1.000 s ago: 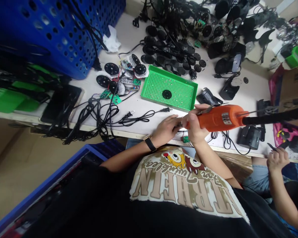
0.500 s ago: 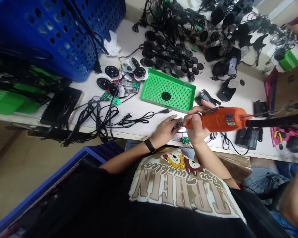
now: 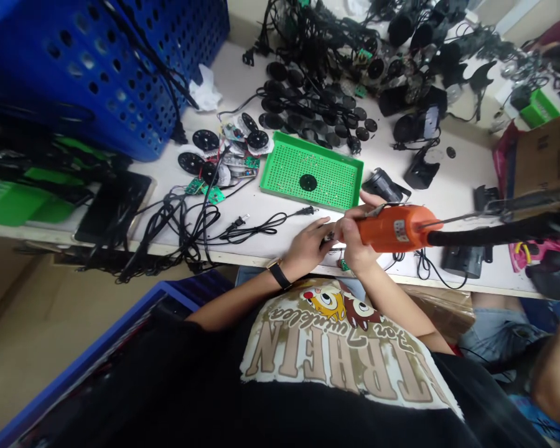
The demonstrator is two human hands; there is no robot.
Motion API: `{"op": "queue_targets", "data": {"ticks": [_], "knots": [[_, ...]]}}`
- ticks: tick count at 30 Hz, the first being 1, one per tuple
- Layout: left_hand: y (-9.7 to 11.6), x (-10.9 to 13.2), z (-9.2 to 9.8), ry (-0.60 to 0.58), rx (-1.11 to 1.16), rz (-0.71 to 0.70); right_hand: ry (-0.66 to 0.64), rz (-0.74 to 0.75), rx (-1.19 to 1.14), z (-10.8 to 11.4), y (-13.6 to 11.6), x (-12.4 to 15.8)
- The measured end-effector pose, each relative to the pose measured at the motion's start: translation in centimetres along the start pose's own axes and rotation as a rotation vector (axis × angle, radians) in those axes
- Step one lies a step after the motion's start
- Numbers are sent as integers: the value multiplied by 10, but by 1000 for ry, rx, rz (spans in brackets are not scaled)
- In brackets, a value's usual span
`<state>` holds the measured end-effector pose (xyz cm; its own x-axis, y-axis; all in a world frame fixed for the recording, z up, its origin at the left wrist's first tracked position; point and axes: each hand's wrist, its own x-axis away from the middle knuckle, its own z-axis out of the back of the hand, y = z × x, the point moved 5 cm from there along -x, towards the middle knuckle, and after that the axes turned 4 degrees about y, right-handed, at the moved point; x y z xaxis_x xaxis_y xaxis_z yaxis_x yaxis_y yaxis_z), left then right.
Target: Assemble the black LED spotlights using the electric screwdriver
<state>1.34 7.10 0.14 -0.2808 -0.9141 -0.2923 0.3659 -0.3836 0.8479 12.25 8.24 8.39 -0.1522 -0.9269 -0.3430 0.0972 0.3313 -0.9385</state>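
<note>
My right hand is wrapped around an orange electric screwdriver, held nearly level with its tip toward my left hand. My left hand, with a black-strapped watch at the wrist, rests at the table's front edge. Its fingers curl around a small dark part at the screwdriver's tip, mostly hidden by both hands. Just below the hands a small green circuit board shows at the edge. Beyond them lies a green perforated tray with scattered screws and a black disc in it.
Black power cords and wired assemblies with black discs lie to the left, beside a blue basket. Black housings stand to the right. Cords and discs pile up at the back. Another person's arm is at lower right.
The orange screwdriver and my right hand have shifted left, closer to my left hand, and the tool's cable end has swung left. My left hand stays almost in place.
</note>
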Motion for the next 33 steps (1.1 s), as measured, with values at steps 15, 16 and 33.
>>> {"op": "queue_targets", "data": {"ticks": [15, 16, 33], "knots": [[-2, 4, 3, 36, -36, -42, 292, 201, -65, 35, -37, -17], [-1, 4, 3, 40, -41, -44, 301, 202, -63, 36, -37, -17], [4, 4, 8, 51, -54, -62, 272, 135, -69, 40, -11, -10]]}}
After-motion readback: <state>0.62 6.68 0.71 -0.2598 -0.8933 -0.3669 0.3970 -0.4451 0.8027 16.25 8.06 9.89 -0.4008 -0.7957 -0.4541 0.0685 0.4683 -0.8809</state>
